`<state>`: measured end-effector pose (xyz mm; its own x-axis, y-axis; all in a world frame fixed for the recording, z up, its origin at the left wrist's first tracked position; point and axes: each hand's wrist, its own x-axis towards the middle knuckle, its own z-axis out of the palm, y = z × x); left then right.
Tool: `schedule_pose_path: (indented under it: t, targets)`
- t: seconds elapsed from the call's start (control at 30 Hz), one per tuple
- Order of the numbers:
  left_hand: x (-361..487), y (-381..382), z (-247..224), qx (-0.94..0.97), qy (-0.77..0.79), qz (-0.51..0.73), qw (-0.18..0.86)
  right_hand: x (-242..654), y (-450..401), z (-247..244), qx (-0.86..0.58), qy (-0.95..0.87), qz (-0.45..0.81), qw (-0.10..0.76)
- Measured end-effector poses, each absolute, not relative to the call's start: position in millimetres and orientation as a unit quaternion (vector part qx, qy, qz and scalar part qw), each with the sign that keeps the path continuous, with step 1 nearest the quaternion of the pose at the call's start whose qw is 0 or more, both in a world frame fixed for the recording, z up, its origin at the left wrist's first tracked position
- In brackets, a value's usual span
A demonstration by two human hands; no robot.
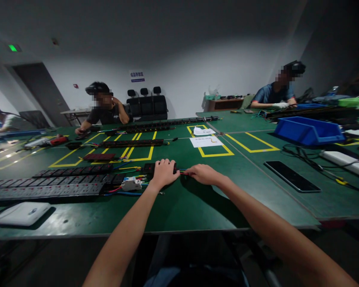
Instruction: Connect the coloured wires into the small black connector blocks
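My left hand (164,174) lies over the end of a black socket block (149,168), its fingers curled round the top and far side. To its right, my right hand (204,174) pinches a thin red wire (182,173) that comes out of the block's end. Its fingertips are close together, and part of the wire is hidden in them. Coloured wires (131,169) leave the block's left side. Just left of my forearm sits a small grey-white breaker-like part (131,183) with wires. Long black socket strips (48,190) lie side by side beyond it.
A white box (22,213) is at front left. A phone (291,176), cables, a white power strip (347,162) and a blue bin (308,131) stand on the right. Paper sheets (205,142) lie ahead among yellow tape outlines. Co-workers sit across the green table (173,215).
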<state>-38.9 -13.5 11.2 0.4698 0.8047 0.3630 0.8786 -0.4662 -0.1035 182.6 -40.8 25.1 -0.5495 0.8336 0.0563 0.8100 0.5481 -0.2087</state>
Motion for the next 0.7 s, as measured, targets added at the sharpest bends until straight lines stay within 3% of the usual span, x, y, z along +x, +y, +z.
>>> schedule_pose_path:
  t: [0.7]
  targets:
    - [-39.7,-12.8,20.4,-0.848,-0.505,-0.103,0.123,186.7,-43.1,34.2,-0.520,-0.849,0.029,0.091]
